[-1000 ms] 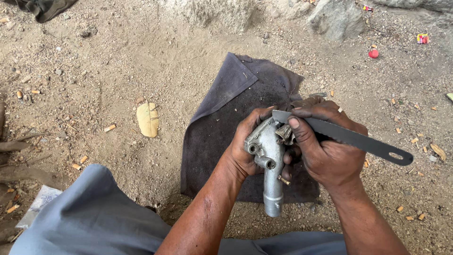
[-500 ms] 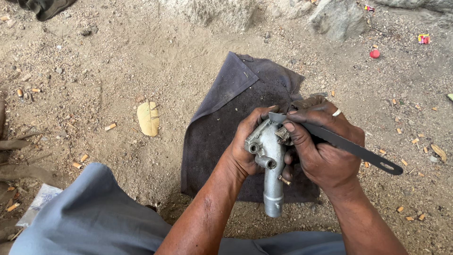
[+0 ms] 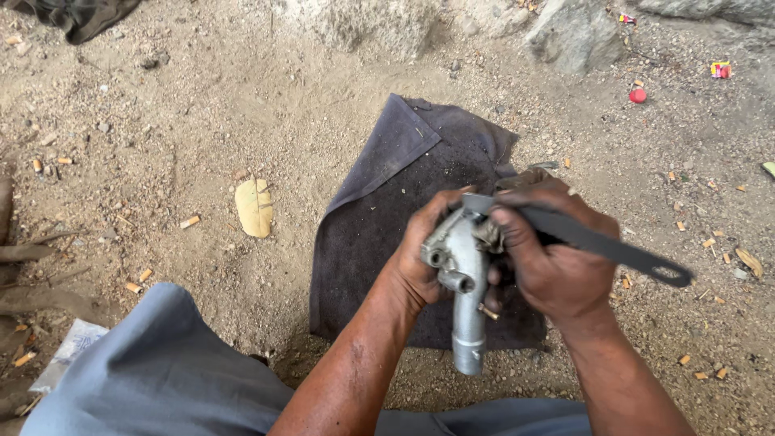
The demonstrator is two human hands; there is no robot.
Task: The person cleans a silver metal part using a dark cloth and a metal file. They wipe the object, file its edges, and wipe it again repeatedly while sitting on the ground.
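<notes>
Sandy ground lies under a dark cloth (image 3: 371, 234). Left hand (image 3: 424, 254) grips a grey metal pipe fitting (image 3: 462, 278) above it; right hand (image 3: 553, 250) is closed on a flat wrench (image 3: 597, 241), seemingly set against the fitting's top. Leaf (image 3: 254, 207) lies left.

Open sandy ground (image 3: 202, 121) left of and beyond the dark grey cloth (image 3: 379, 218), broken only by a flat yellow dry leaf (image 3: 254, 207) and scattered small butts. Blocked at the top by pale rough rocks (image 3: 577, 32). Hemmed in below by a grey-trousered knee (image 3: 161, 371) near the cloth's lower left corner.
</notes>
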